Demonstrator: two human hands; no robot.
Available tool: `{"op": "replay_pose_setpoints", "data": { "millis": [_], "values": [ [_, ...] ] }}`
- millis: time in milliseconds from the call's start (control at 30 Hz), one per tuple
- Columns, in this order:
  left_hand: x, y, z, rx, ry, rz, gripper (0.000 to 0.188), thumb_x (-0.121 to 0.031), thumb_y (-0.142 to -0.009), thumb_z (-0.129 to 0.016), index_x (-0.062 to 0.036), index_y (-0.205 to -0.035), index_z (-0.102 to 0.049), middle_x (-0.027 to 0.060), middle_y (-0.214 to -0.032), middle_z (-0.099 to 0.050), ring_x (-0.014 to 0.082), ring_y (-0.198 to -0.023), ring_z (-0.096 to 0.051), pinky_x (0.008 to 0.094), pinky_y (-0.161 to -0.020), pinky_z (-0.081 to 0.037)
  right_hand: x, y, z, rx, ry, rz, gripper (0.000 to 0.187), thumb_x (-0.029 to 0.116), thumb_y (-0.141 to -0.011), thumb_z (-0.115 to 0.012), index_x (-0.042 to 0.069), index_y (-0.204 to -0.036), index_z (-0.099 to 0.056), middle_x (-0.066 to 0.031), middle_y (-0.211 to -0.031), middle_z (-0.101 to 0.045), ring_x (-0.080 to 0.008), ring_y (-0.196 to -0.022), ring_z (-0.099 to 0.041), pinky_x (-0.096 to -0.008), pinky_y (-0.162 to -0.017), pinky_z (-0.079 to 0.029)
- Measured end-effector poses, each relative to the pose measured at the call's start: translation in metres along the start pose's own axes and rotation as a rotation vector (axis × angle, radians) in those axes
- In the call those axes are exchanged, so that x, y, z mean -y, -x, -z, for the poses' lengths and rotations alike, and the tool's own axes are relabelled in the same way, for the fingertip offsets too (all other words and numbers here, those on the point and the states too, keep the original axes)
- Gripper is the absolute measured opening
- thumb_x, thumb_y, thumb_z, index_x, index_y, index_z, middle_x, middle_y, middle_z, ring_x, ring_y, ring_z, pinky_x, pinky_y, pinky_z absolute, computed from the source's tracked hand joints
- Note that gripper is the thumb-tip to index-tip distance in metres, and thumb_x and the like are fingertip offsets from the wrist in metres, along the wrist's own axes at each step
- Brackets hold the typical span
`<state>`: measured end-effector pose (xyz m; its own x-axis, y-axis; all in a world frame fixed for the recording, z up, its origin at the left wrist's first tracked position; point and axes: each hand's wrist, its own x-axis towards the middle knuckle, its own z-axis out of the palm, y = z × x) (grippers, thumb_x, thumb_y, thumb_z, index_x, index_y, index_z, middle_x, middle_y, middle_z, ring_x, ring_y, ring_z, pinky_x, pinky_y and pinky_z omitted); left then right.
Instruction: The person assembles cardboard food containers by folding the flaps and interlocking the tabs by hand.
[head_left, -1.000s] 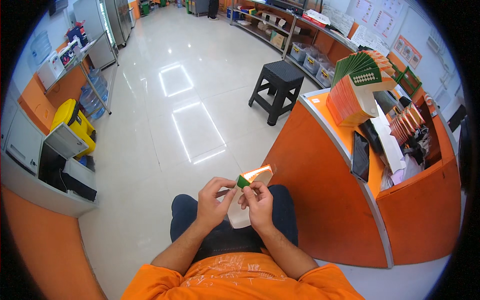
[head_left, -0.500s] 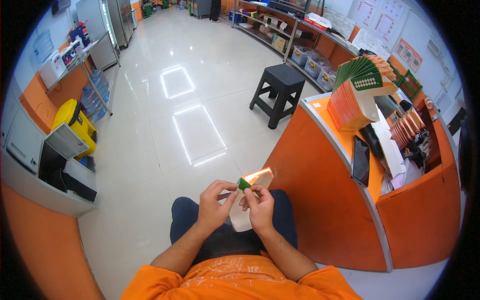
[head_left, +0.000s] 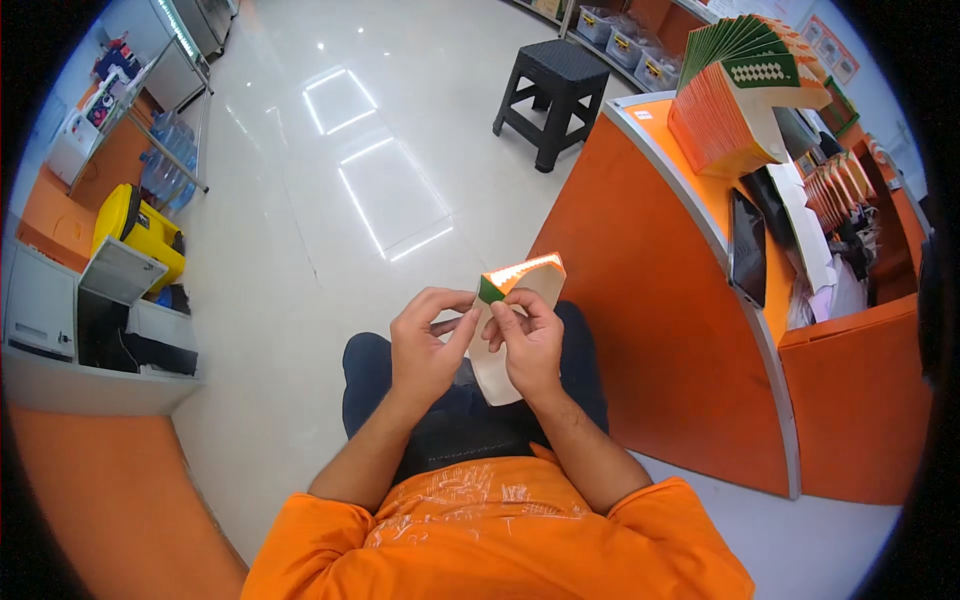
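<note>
Over my lap I hold a paperboard food carton (head_left: 492, 374), cream on its plain face, with an orange and white patterned edge and a green corner. My left hand (head_left: 428, 335) pinches the carton's green corner at its left side between thumb and fingertips. Close beside it, my right hand (head_left: 530, 345) grips the same corner area, the thumb resting on the folded green part. The fingers cover part of the fold. On the counter to the right stands a fanned stack of similar orange and green cartons (head_left: 725, 115), nested together.
The orange counter (head_left: 670, 300) curves close by my right knee. A dark phone (head_left: 747, 248) lies on its top, near a second group of folded cartons (head_left: 835, 190). A black stool (head_left: 553, 100) stands ahead; a yellow bin (head_left: 140, 235) and open cabinet door (head_left: 122, 278) are at left.
The view has tilted downward, so my hands and the carton sit higher in the picture. Both hands keep their pinch on the green corner, with little visible change in the fold.
</note>
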<state>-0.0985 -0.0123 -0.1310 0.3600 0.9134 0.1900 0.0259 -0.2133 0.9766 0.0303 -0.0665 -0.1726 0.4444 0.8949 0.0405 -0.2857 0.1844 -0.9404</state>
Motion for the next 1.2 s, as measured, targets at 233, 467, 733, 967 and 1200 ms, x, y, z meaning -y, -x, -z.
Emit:
{"op": "replay_pose_setpoints", "data": {
  "millis": [233,467,733,967,1200],
  "values": [
    [0.004,-0.004,-0.001,0.026,-0.060,-0.017,0.013,-0.003,-0.090,-0.065,0.0007,-0.102,-0.068,0.0081,-0.100,-0.064,0.0160,-0.097,-0.063,0.0315,-0.080,-0.058,-0.004,-0.001,0.001,0.044,-0.086,-0.079,0.018,0.011,-0.098,-0.061,-0.002,-0.109,-0.059,-0.0069,-0.090,-0.064,-0.0116,-0.069,-0.061,-0.0227,-0.054,-0.047],
    [0.004,-0.004,0.001,0.025,-0.093,-0.006,0.019,-0.003,-0.090,-0.063,-0.0001,-0.108,-0.069,0.0076,-0.099,-0.063,0.0145,-0.096,-0.062,0.0293,-0.078,-0.059,-0.003,-0.002,0.003,0.093,-0.056,-0.076,0.016,0.011,-0.098,-0.060,-0.001,-0.109,-0.058,-0.0071,-0.091,-0.064,-0.0115,-0.070,-0.061,-0.0225,-0.055,-0.046],
    [0.005,-0.003,0.003,0.017,-0.102,-0.015,0.021,-0.003,-0.090,-0.063,0.0005,-0.110,-0.069,0.0075,-0.099,-0.063,0.0134,-0.094,-0.061,0.0272,-0.074,-0.060,-0.003,0.000,0.000,0.033,-0.082,-0.054,0.015,0.010,-0.097,-0.063,0.001,-0.106,-0.055,-0.0061,-0.090,-0.064,-0.0107,-0.068,-0.062,-0.0222,-0.054,-0.046],
    [0.003,-0.002,0.002,0.019,-0.098,-0.009,0.017,-0.005,-0.092,-0.063,0.0027,-0.107,-0.068,0.0080,-0.098,-0.063,0.0131,-0.094,-0.062,0.0263,-0.072,-0.059,-0.002,0.001,0.002,-0.011,-0.030,-0.042,0.013,0.009,-0.096,-0.063,0.001,-0.103,-0.057,-0.0060,-0.090,-0.064,-0.0101,-0.070,-0.063,-0.0220,-0.054,-0.046],
    [0.004,-0.003,0.003,0.015,-0.075,0.022,0.015,-0.007,-0.094,-0.062,0.0052,-0.101,-0.067,0.0086,-0.099,-0.064,0.0136,-0.091,-0.062,0.0268,-0.071,-0.059,-0.012,0.001,0.007,-0.214,0.295,0.259,0.010,0.004,-0.094,-0.064,0.003,-0.099,-0.055,-0.0028,-0.079,-0.064,-0.0081,-0.066,-0.063,-0.0208,-0.054,-0.049]
  ]
}}
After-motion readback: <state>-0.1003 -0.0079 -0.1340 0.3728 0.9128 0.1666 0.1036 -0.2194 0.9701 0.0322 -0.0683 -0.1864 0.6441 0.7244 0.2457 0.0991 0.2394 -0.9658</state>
